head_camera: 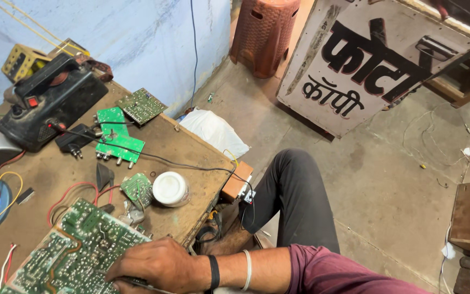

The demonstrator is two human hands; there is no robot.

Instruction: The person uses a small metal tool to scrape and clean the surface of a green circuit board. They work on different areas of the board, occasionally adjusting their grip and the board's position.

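Resting on the lower edge of the large green circuit board (69,253) at the near corner of the wooden workbench (191,158), the right hand (156,265) lies knuckles up, fingers curled over a thin dark tool (tip hidden); the left hand is out of view. A careless push could likely slide the board into the small board (137,189) and white jar (170,188) just beyond, or snag the red wires (72,193).
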